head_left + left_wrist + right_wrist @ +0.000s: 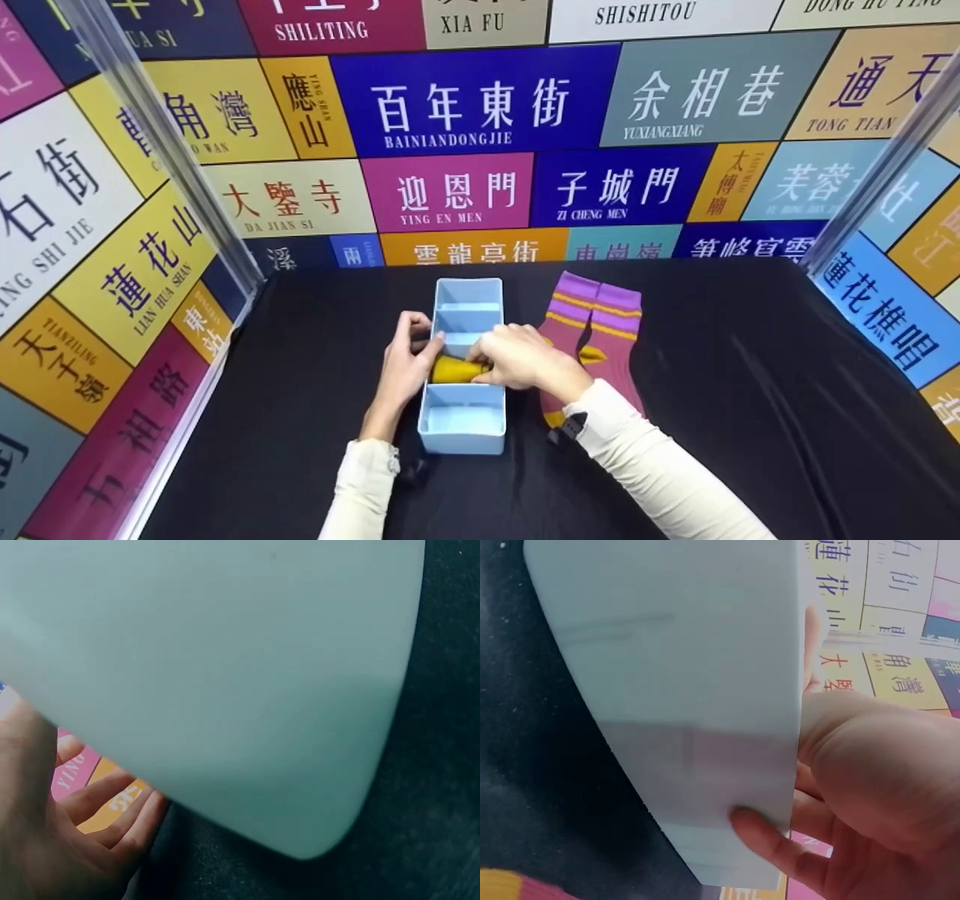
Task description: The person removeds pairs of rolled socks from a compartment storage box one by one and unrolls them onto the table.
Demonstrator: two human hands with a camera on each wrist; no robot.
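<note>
A long light-blue divided box (461, 442) stands on the black cloth, its compartments in a row. A yellow folded bundle (454, 370), which looks like a rolled sock, sits in one of the nearer compartments. My right hand (517, 356) reaches over the right wall and holds the bundle's right end with its fingertips. In the right wrist view, one finger of that hand touches the box's outer wall (682, 675). My left hand (405, 364) grips the box's left rim, thumb over the edge by the bundle. The left wrist view shows its fingers (120, 802) partly behind the box wall (247, 690).
To the right of the box lies a pair of pink and purple socks (611, 352) with yellow stripes, flat and partly under the right forearm. Black cloth (712, 405) covers the table. Sign-printed panels (480, 97) rise behind and at the sides, with clear posts at the corners.
</note>
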